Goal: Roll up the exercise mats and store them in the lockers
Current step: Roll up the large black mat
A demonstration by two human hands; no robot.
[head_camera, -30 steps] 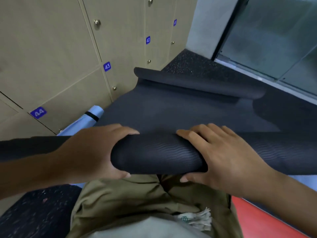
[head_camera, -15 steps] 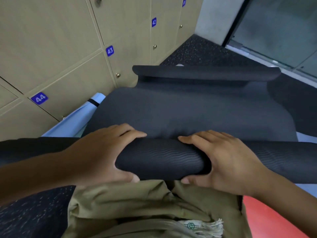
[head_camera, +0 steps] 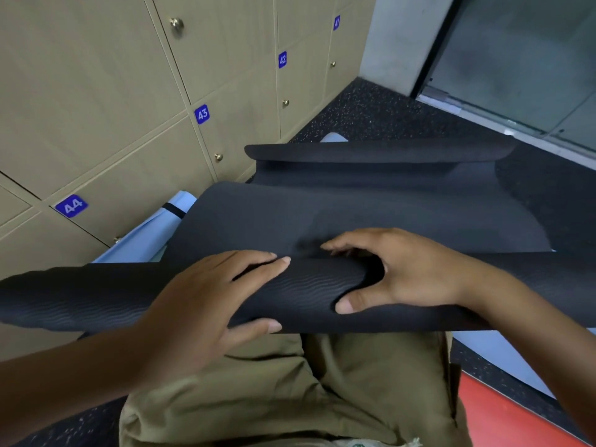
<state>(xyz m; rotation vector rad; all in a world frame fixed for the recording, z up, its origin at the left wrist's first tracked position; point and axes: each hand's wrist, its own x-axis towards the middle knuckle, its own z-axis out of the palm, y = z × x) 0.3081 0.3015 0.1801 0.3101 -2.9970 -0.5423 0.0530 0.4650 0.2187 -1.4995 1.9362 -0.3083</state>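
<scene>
While both hands, left [head_camera: 206, 304] and right [head_camera: 409, 272], grip the black exercise mat roll [head_camera: 306, 291], slack risks telescoping. Far end [head_camera: 377, 154] curls back.

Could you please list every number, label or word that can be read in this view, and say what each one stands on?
"44" on a blue tag on a beige wooden locker door.
"43" on a blue tag on the next locker door.
"42" on a blue tag further along.
"41" on a blue tag, small but just legible.
A green printed mark on pale cloth at the bottom edge is cut off and unreadable.
</scene>
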